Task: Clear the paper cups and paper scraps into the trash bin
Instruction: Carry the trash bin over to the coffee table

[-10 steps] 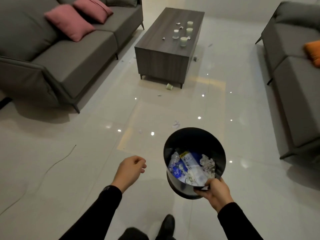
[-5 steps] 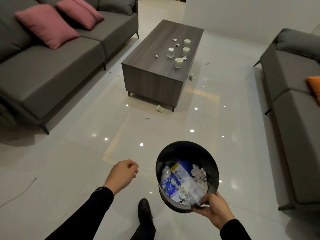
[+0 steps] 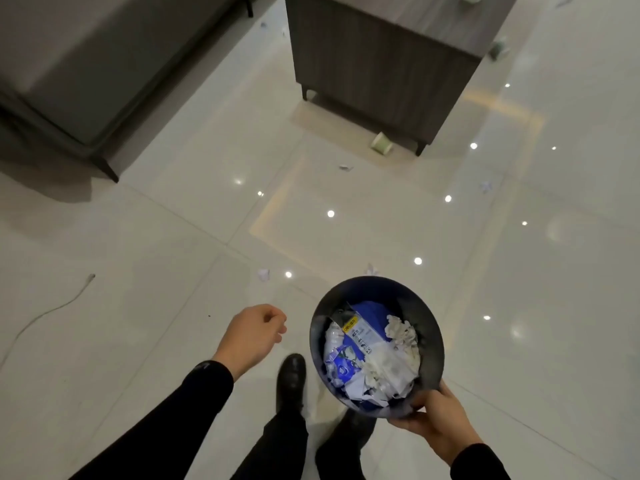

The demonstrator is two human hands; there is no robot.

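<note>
On glossy tile floor [image 3: 173,306], scattered paper scraps [image 3: 264,274]

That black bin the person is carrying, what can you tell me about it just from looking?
The trash bin is round, dark and smooth-walled, apparently plastic. It is held off the floor and tipped, mouth toward the camera. Inside lie crumpled white paper, clear wrappers and blue printed packaging, roughly half filling it. The right hand grips its near rim, fingers hooked over the edge. The left hand hangs beside it, not touching.
</note>
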